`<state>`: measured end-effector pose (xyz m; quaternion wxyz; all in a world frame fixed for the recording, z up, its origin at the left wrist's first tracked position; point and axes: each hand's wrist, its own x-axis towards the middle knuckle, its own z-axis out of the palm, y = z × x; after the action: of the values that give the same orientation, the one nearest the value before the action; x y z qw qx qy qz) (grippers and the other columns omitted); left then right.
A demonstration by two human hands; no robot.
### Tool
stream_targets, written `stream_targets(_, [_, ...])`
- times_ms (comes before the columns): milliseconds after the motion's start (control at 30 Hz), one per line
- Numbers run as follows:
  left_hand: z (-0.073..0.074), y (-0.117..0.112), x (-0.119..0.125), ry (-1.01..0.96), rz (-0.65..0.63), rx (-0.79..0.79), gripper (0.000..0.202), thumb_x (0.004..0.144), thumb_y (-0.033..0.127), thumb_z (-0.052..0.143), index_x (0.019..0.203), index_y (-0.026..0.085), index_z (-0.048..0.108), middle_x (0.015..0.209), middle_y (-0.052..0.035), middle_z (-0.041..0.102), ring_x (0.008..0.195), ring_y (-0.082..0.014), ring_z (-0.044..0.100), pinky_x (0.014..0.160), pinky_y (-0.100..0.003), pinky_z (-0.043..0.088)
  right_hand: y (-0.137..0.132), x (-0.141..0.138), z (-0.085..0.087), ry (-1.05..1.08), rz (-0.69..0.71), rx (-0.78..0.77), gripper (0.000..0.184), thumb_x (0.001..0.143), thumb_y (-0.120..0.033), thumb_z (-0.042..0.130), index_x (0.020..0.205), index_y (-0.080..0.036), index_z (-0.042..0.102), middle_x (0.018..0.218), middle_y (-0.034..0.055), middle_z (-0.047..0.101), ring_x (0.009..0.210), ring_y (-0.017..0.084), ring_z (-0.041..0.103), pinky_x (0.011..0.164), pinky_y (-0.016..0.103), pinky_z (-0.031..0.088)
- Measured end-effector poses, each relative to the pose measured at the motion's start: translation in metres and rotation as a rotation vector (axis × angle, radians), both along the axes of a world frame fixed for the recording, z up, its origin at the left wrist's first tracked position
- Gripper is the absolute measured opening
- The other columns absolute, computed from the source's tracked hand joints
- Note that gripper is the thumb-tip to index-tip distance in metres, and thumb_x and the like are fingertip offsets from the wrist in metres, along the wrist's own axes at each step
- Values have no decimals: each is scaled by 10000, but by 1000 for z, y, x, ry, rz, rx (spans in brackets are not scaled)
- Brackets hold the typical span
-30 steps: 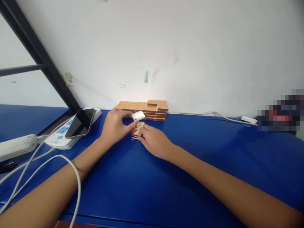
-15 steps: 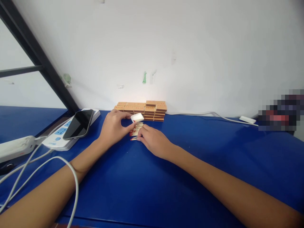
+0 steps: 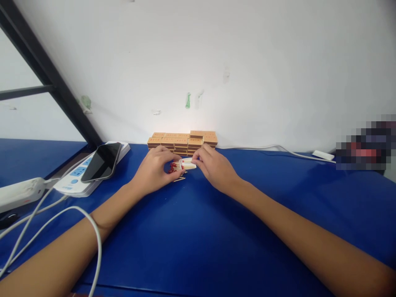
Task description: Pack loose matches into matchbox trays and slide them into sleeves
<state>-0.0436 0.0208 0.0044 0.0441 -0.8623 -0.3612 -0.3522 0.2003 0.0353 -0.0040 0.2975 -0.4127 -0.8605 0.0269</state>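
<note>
My left hand [image 3: 154,170] and my right hand [image 3: 215,167] meet over a small white matchbox tray [image 3: 188,164] on the blue table [image 3: 216,231]. Both hands pinch the tray, left from its left end, right from its right end. Red-tipped matches [image 3: 175,168] lie under and beside the tray, between my fingers; a few stick out toward me. Just behind stands a low stack of orange-brown matchboxes [image 3: 182,142] against the white wall.
At the left a dark phone [image 3: 102,161] rests on a white and blue power strip [image 3: 77,178]. A white plug block [image 3: 18,193] and white cables [image 3: 89,222] cross my left forearm. Another white cable [image 3: 278,148] runs along the wall at the right.
The tray came down from my left fingertips to the table over the matches. My right hand moved from the matches' near side up to the tray's right end.
</note>
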Motion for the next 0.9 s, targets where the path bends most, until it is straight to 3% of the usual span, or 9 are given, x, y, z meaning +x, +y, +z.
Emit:
stream_targets(200, [2, -1, 1, -9, -15, 9, 209, 935, 338, 830, 1089, 202, 792, 975, -67, 817, 948, -275, 703, 867, -441, 564, -3, 1, -1, 33, 38, -8, 83, 1102, -217, 557, 1085, -200, 637, 1071, 67, 649, 902, 200, 617, 796, 320, 447])
stream_targets(333, [1, 4, -6, -34, 123, 2, 185, 898, 312, 846, 1048, 214, 800, 996, -72, 825, 962, -294, 713, 889, -465, 570, -8, -3, -2, 111, 76, -54, 95, 1093, -230, 576, 1050, -198, 654, 1029, 53, 635, 880, 186, 613, 808, 317, 457])
stream_targets(467, [2, 5, -10, -88, 232, -13, 196, 886, 316, 855, 1053, 223, 808, 997, -61, 838, 963, -301, 716, 882, -474, 575, -16, -8, -9, 54, 192, -159, 92, 1067, -205, 615, 1043, -198, 704, 1052, 50, 613, 888, 176, 617, 827, 316, 472])
stream_targets(667, [2, 3, -8, -69, 229, -33, 192, 906, 329, 823, 1069, 229, 809, 1045, -72, 837, 990, -309, 720, 905, -496, 575, -20, -15, -16, 36, 211, -261, 59, 1048, -201, 654, 1043, -202, 713, 1087, 45, 620, 887, 168, 614, 836, 320, 480])
stream_targets(900, [-2, 4, -9, -63, 224, -39, 186, 907, 349, 814, 1057, 240, 801, 1052, -80, 831, 1007, -322, 722, 926, -517, 569, -19, -18, -17, 24, 213, -267, 100, 1059, -179, 616, 1021, -206, 704, 1073, 38, 615, 870, 160, 600, 830, 317, 465])
